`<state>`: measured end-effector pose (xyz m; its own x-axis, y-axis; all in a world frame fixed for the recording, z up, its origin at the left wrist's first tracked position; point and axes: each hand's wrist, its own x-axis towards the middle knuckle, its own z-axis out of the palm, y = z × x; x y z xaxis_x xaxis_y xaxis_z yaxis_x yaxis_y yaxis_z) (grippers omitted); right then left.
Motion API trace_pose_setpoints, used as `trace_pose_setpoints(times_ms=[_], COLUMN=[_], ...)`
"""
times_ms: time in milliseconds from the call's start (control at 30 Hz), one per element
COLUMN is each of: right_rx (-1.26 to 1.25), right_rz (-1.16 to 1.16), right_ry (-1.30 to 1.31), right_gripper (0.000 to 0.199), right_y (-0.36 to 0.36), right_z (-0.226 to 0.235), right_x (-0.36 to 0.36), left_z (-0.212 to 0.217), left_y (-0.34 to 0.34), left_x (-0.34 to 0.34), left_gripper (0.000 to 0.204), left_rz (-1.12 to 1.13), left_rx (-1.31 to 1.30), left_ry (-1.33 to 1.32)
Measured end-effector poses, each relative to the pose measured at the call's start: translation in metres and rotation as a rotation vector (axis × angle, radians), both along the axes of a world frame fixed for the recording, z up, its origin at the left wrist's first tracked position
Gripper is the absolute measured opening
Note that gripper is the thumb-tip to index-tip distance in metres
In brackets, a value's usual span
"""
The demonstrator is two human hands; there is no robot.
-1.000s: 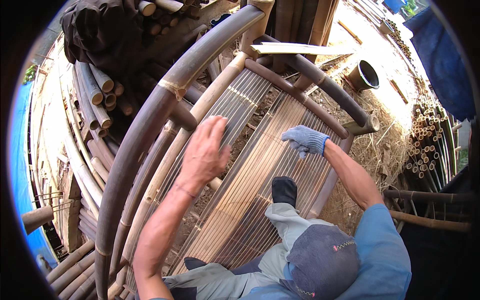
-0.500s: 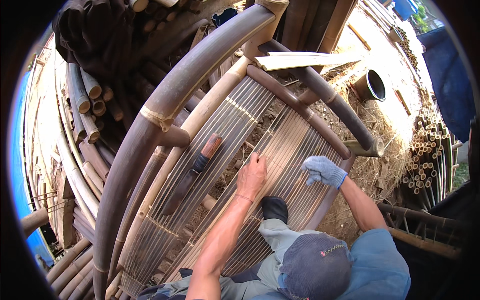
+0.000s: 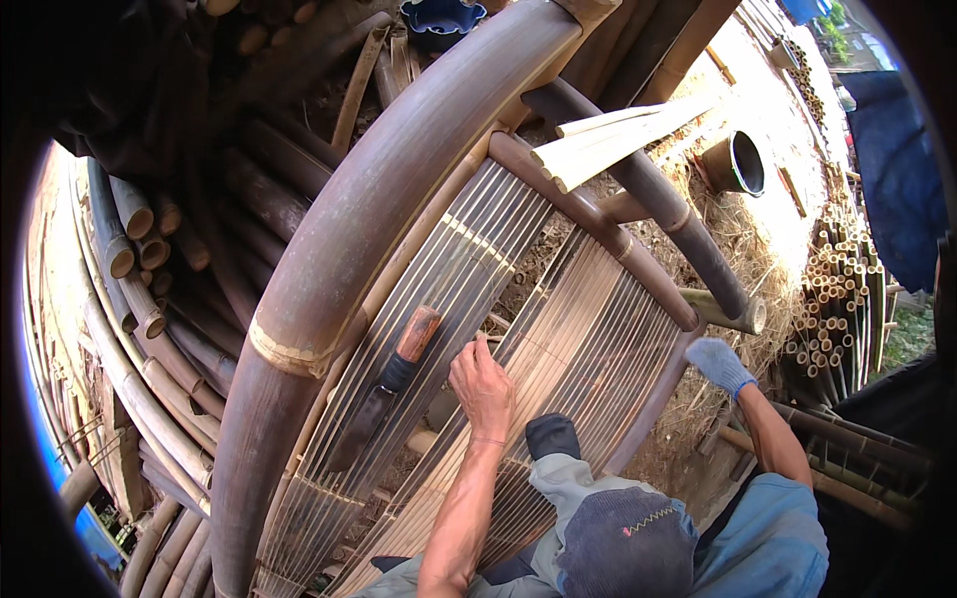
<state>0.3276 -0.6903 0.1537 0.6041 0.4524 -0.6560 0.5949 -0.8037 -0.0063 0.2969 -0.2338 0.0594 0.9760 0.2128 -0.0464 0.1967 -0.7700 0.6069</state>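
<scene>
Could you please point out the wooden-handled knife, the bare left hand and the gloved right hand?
wooden-handled knife (image 3: 417, 334): head view, on its brown handle.
left hand (image 3: 482, 387): head view, on the back of the hand.
right hand (image 3: 720, 363): head view, on the blue glove.

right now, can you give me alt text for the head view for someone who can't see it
A person's bare left hand rests on thin bamboo slats stretched across a curved bamboo frame, beside a wooden-handled knife lying on the slats. The gloved right hand grips the frame's far edge. Stacked bamboo poles surround the work.
</scene>
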Motion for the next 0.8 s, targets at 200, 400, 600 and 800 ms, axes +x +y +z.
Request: trace_pose_setpoints(times_ms=[200, 400, 600, 800], right_rx=[0.909, 0.599, 0.508, 0.665], right_rz=[-0.096, -0.071, -0.002, 0.027], right_ry=[-0.510, -0.353, -0.298, -0.267], right_gripper=[0.006, 0.019, 0.014, 0.021], right_y=[0.251, 0.289, 0.290, 0.271], right_z=[-0.027, -0.118, -0.119, -0.123], right_x=[0.155, 0.161, 0.156, 0.169], left_z=[-0.012, -0.021, -0.017, -0.022], left_y=[-0.018, -0.020, -0.016, -0.023], left_x=[0.009, 0.008, 0.011, 0.015], left_gripper=[0.038, 0.034, 0.035, 0.034], left_rz=[0.099, 0.183, 0.163, 0.126], left_rx=[-0.167, -0.136, -0.184, -0.196], left_ry=[0.271, 0.280, 0.381, 0.386])
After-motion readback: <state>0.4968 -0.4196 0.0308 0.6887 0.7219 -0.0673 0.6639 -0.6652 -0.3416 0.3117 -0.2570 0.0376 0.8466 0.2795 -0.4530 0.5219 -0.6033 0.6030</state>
